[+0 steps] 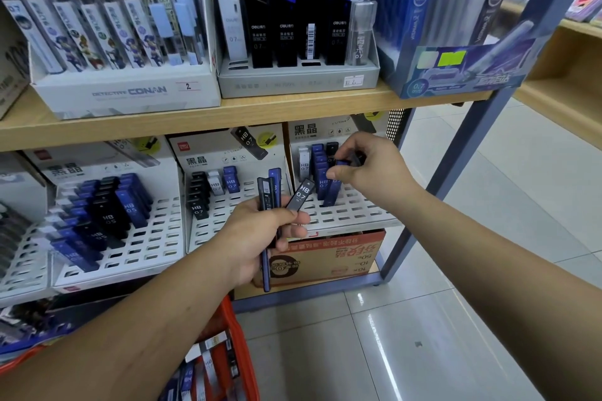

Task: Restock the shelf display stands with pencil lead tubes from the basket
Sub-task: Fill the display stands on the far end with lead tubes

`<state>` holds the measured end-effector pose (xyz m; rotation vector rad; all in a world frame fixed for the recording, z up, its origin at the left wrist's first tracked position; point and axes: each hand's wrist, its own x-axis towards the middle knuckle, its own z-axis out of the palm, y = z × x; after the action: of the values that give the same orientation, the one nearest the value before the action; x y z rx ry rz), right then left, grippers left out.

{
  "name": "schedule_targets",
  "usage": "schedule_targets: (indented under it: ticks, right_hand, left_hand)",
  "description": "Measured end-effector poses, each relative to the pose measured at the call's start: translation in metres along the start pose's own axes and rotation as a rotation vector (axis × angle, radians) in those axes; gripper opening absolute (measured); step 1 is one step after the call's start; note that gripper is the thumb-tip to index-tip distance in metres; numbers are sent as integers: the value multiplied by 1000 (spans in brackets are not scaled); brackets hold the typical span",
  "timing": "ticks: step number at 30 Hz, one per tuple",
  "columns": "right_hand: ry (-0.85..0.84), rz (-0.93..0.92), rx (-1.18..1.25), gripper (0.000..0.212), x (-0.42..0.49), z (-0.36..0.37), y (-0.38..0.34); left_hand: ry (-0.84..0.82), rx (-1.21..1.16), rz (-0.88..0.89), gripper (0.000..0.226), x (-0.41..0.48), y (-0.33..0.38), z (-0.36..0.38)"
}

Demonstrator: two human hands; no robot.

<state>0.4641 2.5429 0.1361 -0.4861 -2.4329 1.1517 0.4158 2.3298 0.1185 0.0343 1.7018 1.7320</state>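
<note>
My left hand (260, 234) grips a bunch of several black and blue pencil lead tubes (270, 195) in front of the lower shelf. My right hand (368, 169) pinches the top of a blue tube (334, 187) that stands upright in the right-hand white display stand (351, 208), beside a few other blue tubes there. The middle display stand (224, 218) holds a column of black tubes and a few white and blue ones. An orange basket (241, 358) with several more tubes sits low, under my left forearm.
The left stand (150, 238) is packed with HB 0.5 tubes. The upper wooden shelf (247, 111) carries three boxed displays. A cardboard box (325, 257) sits on the bottom level. A grey shelf post (472, 146) rises at right, tiled floor beyond it.
</note>
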Motion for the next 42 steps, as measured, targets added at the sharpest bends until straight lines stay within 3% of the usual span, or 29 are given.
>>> schedule_targets:
  ticks: [8, 17, 20, 23, 25, 27, 30, 32, 36, 39, 42]
  right_hand:
    - [-33, -45, 145, 15, 0, 9, -2]
    - [-93, -3, 127, 9, 1, 5, 4]
    - [-174, -18, 73, 14, -3, 7, 4]
    - [-141, 5, 106, 18, -6, 6, 4]
    - [-80, 113, 241, 14, -7, 2, -2]
    - [-80, 276, 525, 9, -10, -4, -16]
    - [-224, 460, 992, 32, -18, -13, -46]
    - [-276, 539, 1163, 37, -26, -14, -67]
    - [-330, 574, 1247, 18, -50, -1, -105]
    - [-262, 646, 1269, 6, -65, 13, -124]
    - [-116, 709, 1298, 16, -77, 26, -146]
  left_hand:
    - [-29, 17, -17, 24, -1, -1, -3]
    - [-24, 16, -19, 19, -3, 0, -4]
    - [-14, 14, -22, 20, -3, 1, -4]
    - [-8, 41, -38, 22, -4, 2, -3]
    - [-24, 43, -58, 23, -7, 5, -3]
    - [-42, 60, -66, 16, -12, 10, -4]
    - [-42, 105, -23, 21, -19, 17, -8]
    - [-54, 172, 1, 23, -27, 24, -10]
    - [-36, 293, 28, 18, -53, 44, -19]
    - [-59, 325, 59, 23, -81, 54, -33]
    - [-96, 270, 73, 23, -107, 54, -44]
